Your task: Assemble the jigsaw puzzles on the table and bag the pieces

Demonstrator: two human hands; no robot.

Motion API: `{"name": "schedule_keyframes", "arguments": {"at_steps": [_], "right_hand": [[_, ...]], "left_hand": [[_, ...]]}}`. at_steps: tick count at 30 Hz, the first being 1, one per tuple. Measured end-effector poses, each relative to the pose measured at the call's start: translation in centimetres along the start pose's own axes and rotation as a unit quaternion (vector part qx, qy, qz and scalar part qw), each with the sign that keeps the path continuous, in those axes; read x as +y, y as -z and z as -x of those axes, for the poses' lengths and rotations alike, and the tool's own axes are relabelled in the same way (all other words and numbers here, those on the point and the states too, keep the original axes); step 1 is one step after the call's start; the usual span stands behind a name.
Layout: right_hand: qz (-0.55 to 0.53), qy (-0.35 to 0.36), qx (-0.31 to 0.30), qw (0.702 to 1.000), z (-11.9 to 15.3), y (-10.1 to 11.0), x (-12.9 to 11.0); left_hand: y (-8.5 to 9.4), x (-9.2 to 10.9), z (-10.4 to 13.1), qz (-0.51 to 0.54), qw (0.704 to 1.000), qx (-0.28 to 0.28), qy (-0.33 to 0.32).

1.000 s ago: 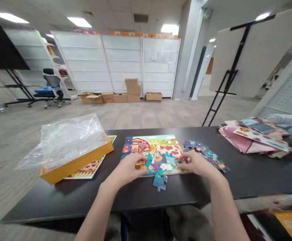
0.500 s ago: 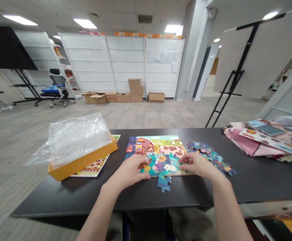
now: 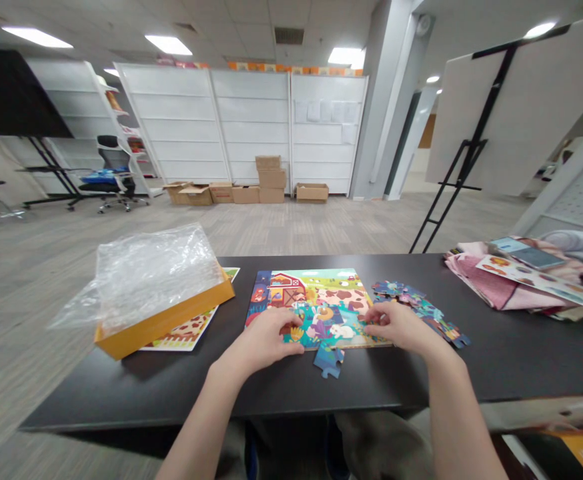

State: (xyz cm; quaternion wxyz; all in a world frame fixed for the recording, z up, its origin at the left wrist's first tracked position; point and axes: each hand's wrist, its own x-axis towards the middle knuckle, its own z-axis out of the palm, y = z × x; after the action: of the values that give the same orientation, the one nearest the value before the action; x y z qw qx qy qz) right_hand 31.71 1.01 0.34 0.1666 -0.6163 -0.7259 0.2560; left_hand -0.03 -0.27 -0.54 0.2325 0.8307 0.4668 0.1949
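A farm-scene jigsaw puzzle [image 3: 316, 298] lies flat in its board on the black table, with a red barn and a spotted cow. At its lower left corner rests my left hand [image 3: 270, 337], fingers curved over the pieces and thumb apart along the front edge. My right hand [image 3: 399, 327] bends over the right side, fingertips on or just above the pieces, thumb apart from the fingers. I see nothing held in either hand. Between them, a few joined blue pieces [image 3: 328, 362] stick out past the front edge. The hands hide parts of the lower corners.
Loose puzzle pieces [image 3: 421, 310] lie in a pile to the right. A yellow box [image 3: 171, 319] with clear plastic wrap [image 3: 154, 277] sits on a printed sheet [image 3: 191, 331] at left. Folded pink cloths [image 3: 491, 283], with a phone [image 3: 536, 255] on top, are at far right.
Both hands have shifted slightly to the right. The joined blue pieces at the front edge have turned a little and moved slightly toward the board.
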Motion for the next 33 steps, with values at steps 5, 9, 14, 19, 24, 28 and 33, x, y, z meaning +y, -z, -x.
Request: {"name": "schedule_keyframes", "arguments": {"at_steps": [5, 9, 14, 19, 24, 28, 33], "right_hand": [[-0.002, 0.011, -0.004, 1.0, 0.2, 0.1, 0.1], [-0.013, 0.016, -0.006, 1.0, 0.3, 0.3, 0.5], [-0.022, -0.006, -0.007, 1.0, 0.5, 0.6, 0.9], [-0.022, -0.014, -0.012, 1.0, 0.5, 0.7, 0.8], [-0.022, -0.013, -0.013, 1.0, 0.6, 0.9, 1.0], [-0.027, -0.015, -0.016, 0.999, 0.7, 1.0, 1.1], [-0.027, -0.021, -0.018, 0.999, 0.7, 1.1, 1.1]], "left_hand": [[-0.2, -0.1, 0.1, 0.002, 1.0, 0.003, -0.001], [-0.2, 0.1, 0.0, -0.006, 1.0, 0.002, -0.006], [-0.5, 0.0, -0.2, -0.011, 1.0, 0.005, -0.02], [-0.5, 0.1, -0.2, -0.016, 0.999, 0.007, -0.027], [-0.5, 0.4, -0.3, -0.023, 0.999, 0.009, -0.026], [-0.8, 0.4, -0.4, -0.02, 0.999, 0.011, -0.037], [-1.1, 0.3, -0.4, -0.029, 0.998, 0.014, -0.05]]}}
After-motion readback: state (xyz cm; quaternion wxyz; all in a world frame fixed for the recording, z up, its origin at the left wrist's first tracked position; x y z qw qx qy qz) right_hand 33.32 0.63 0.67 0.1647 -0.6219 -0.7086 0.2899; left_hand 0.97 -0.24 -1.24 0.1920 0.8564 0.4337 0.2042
